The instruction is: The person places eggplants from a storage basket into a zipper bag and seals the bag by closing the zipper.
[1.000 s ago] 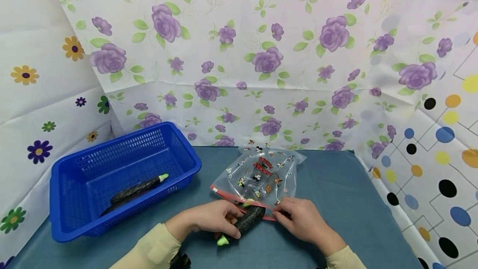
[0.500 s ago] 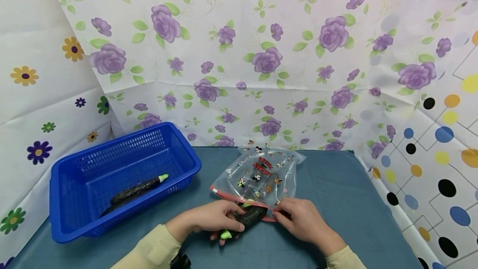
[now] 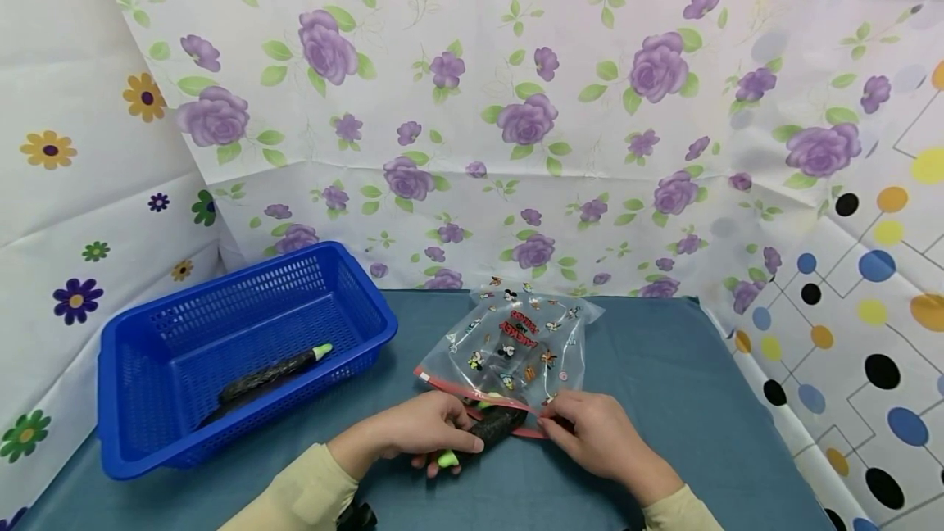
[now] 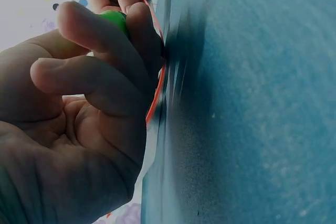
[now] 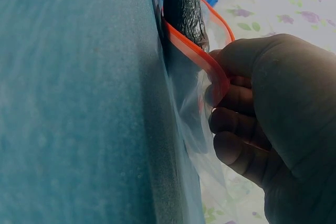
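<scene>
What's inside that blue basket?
A long, dark vegetable with a pale green tip lies inside the blue basket. Along its near side runs a darker strip, perhaps shadow or another vegetable; I can't tell. The near wall hides anything close behind it.

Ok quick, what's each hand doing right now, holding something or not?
Left hand: closed, holding a dark vegetable with a green tip.
Right hand: closed, pinching the red edge of the clear bag.

Blue-green table (image 3: 664, 367) bearing a basket and a bag.
The blue plastic basket (image 3: 243, 297) stands at the left; the clear printed bag (image 3: 516, 342) lies near it, towards the middle, its red-edged mouth facing the near side.
</scene>
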The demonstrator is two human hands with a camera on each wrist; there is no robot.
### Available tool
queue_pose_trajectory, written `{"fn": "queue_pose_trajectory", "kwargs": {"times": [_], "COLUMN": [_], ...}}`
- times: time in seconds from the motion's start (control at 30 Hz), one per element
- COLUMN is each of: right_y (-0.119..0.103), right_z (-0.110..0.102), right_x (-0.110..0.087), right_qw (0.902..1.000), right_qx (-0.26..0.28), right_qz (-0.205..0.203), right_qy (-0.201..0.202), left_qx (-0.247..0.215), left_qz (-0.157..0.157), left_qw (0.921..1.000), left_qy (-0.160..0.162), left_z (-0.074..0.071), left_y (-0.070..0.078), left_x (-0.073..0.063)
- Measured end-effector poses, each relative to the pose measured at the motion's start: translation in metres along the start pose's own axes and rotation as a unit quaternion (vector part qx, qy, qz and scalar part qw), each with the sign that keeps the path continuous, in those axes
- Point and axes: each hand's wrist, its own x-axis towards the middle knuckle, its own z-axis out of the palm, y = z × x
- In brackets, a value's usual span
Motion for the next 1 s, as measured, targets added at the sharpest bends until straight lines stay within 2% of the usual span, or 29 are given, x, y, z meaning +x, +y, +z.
{"fn": "queue_pose_trajectory", "kwargs": {"times": [0.27,0.57,0.8,1.0], "right_y": [-0.0013,-0.0025,-0.003,-0.0028], "right_z": [-0.0011,-0.0025,-0.0024,-0.0023], "right_x": [0.0008,0.0003,0.0012,0.0011], "right_qw": [1.0,0.9999,1.0,1.0], "right_qx": [0.002,0.008,0.002,-0.002], "right_qz": [0.005,0.009,0.004,0.001], "right_qy": [-0.006,-0.009,-0.005,-0.001], "left_qx": [-0.004,-0.007,-0.03,-0.032], "left_qz": [0.006,0.018,0.008,0.005], "left_qw": [1.0,0.9995,0.9991,0.9988], "left_qy": [0.003,-0.026,-0.03,-0.036], "left_z": [-0.0001,0.0003,-0.001,-0.0018], "left_y": [-0.001,-0.0005,-0.0008,0.0], "left_x": [-0.0005,0.0,-0.0009,-0.002]}}
